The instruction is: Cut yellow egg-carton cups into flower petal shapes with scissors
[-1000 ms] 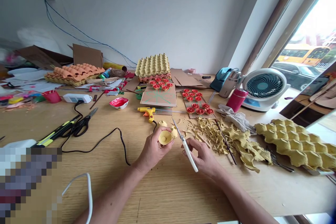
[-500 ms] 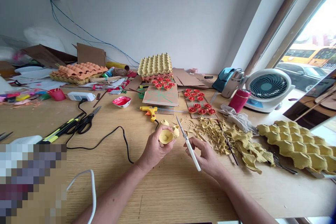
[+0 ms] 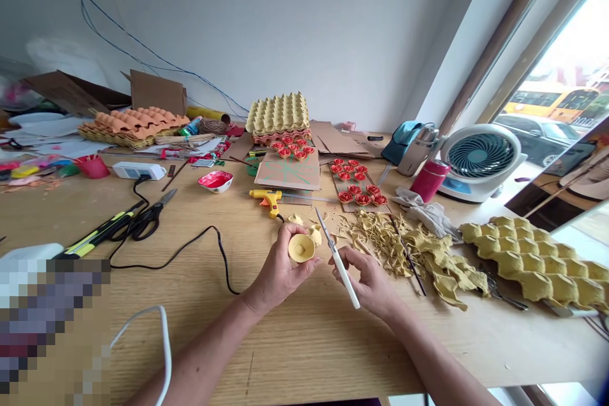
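Between thumb and fingers, my left hand (image 3: 280,269) holds a yellow egg-carton cup (image 3: 301,248), its hollow side turned up toward me. My right hand (image 3: 364,276) grips white-handled scissors (image 3: 343,273), blades pointing up and away, just right of the cup and apart from it. Behind the held cup, more yellow cut cups (image 3: 314,235) lie on the table. A heap of yellow carton scraps (image 3: 390,238) spreads to the right of the scissors.
A yellow glue gun (image 3: 267,200) lies beyond my left hand, its black cord trailing left. Red paper roses (image 3: 354,190) sit on cardboard. A yellow egg tray (image 3: 533,260) is at right, near a fan (image 3: 483,158). Black scissors (image 3: 147,219) and a red paint bowl (image 3: 216,181) stand left.
The view has shifted slightly, so the surroundings sit a little further left. The cup in my left hand has turned a little; both hands keep their hold.
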`<state>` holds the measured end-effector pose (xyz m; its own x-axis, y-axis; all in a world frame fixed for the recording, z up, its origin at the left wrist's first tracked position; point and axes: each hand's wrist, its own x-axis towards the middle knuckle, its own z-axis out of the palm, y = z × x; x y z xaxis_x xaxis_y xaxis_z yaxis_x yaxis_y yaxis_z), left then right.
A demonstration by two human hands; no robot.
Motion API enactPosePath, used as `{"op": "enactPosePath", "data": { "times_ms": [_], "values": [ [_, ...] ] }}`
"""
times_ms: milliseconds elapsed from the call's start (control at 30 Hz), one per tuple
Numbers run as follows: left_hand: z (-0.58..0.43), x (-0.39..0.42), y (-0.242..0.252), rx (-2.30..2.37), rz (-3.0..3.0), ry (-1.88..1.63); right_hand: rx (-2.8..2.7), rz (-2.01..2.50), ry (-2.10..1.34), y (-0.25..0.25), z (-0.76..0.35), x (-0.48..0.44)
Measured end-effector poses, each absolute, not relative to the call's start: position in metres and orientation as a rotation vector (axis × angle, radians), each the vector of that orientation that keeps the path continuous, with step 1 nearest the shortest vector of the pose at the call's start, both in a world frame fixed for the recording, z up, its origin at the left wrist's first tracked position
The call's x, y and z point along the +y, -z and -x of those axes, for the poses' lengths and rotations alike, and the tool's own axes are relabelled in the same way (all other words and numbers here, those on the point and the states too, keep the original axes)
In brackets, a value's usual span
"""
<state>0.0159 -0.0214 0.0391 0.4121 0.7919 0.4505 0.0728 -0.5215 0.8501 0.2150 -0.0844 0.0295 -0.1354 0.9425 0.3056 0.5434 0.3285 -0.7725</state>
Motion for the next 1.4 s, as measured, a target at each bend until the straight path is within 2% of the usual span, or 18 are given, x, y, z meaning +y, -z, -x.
{"op": "enactPosePath", "data": {
  "times_ms": [267,600,933,1233,1400],
  "values": [
    [-0.014,-0.015,-0.037,0.547,-1.581,-1.056,-1.790,1.324,-0.624,-0.030,-0.215,-0.085],
    [-0.016,-0.011,-0.041,0.548,-1.292,-0.933,-1.781,1.317,-0.624,-0.030,-0.216,-0.084],
    [-0.018,-0.011,-0.031,0.629,-1.607,-0.983,-1.776,1.312,-0.614,-0.031,-0.216,-0.082],
    [-0.018,-0.013,-0.037,0.640,-1.528,-1.047,-1.767,1.319,-0.626,-0.029,-0.216,-0.083],
    [-0.016,-0.014,-0.041,0.653,-1.535,-0.965,-1.765,1.312,-0.612,-0.029,-0.217,-0.082]
  ]
}}
